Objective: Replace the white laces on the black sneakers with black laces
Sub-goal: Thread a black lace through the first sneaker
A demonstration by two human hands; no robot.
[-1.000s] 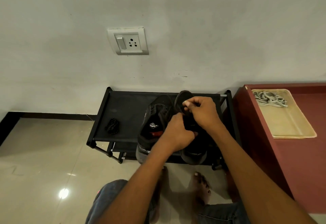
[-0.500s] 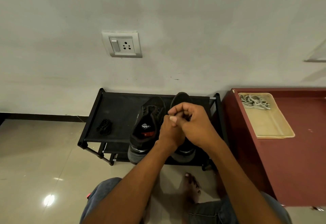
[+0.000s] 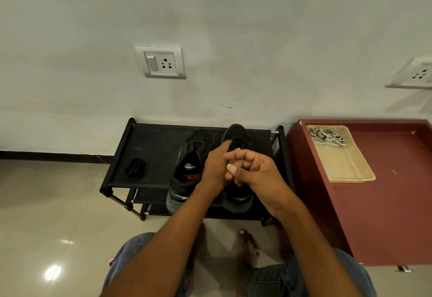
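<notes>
Two black sneakers stand side by side on a black shoe rack [image 3: 149, 147], toes to the wall. The left sneaker [image 3: 189, 168] is untouched. Both hands work over the right sneaker [image 3: 237, 136]. My left hand [image 3: 215, 168] reaches onto its tongue and grips the upper with curled fingers. Close beside it, my right hand [image 3: 254, 172] has its fingers curled and its thumb pressed to the forefinger, pinching what looks like a thin black lace, which hardly shows against the shoe. A bundled black lace [image 3: 135, 168] lies on the rack's left side. The white laces [image 3: 326, 136] lie in a beige tray [image 3: 350, 176].
The tray sits on a dark red table [image 3: 385, 208] right of the rack. Behind the rack is a white wall with a socket plate [image 3: 160, 62]. Glossy tiled floor [image 3: 58, 203] spreads to the left. My knees and a bare foot [image 3: 247, 247] are below the rack.
My right hand drew back from the sneaker's toe toward me and closed up against my left hand. The view shifted slightly, so the rack sits further left.
</notes>
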